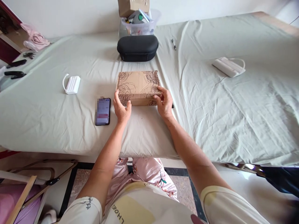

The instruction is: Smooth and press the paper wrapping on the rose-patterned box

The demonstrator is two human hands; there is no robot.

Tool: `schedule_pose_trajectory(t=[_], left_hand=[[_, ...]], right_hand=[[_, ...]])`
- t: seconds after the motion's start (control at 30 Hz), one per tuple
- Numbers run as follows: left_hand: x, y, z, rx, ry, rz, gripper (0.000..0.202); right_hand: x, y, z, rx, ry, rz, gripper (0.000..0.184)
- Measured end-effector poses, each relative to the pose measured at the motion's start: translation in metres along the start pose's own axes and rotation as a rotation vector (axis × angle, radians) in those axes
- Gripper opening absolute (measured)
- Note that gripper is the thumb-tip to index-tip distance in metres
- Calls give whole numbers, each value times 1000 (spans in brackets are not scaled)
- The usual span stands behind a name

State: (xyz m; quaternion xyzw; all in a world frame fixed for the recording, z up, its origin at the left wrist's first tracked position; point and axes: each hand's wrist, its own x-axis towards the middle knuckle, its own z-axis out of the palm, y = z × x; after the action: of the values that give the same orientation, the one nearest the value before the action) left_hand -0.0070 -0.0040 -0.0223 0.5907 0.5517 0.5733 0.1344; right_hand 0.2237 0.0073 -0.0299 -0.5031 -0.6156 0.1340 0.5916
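A brown cardboard box (pixel 139 84) with dark scribbled curls at its corners lies on the pale green sheet in front of me. My left hand (pixel 121 109) grips its near left corner, thumb on the front face and fingers along the left side. At the near right corner my right hand (pixel 164 102) holds the box, with the thumb on the front and fingers over the top edge. Just right of that hand the dark tip of a thin object (pixel 173 106) peeks out; the rest is hidden. Left of my left hand lies a phone (pixel 103 112) with its screen lit.
Behind the box sit a black zippered case (pixel 137 48) and a clear plastic tub (pixel 140 28) of small items. A pen (pixel 173 44) lies to their right. White corded blocks rest at left (pixel 73 85) and right (pixel 229 66). The sheet-covered table (pixel 58 130) ends before my body.
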Motion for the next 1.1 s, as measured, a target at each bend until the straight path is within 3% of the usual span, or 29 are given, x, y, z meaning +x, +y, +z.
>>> schedule_pose_trajectory(t=[0.23, 0.47, 0.63, 0.77, 1.0, 1.1], left_hand=[[1, -5, 0, -22, 21, 30, 72], [2, -13, 2, -10, 40, 72, 65], [1, -24, -3, -15, 51, 115, 60], [0, -20, -11, 6, 72, 165, 56], [-3, -9, -18, 78, -91, 272, 56], [-2, -15, -19, 104, -82, 305, 50]], right_hand=[[1, 0, -5, 40, -114, -29, 62], [-5, -6, -1, -41, -26, -41, 56], [-15, -6, 1, 34, -82, 21, 64], [-19, -6, -3, 45, -38, 46, 67], [-18, -8, -23, -58, 68, 84, 68], [-21, -9, -23, -118, 71, 79, 69]])
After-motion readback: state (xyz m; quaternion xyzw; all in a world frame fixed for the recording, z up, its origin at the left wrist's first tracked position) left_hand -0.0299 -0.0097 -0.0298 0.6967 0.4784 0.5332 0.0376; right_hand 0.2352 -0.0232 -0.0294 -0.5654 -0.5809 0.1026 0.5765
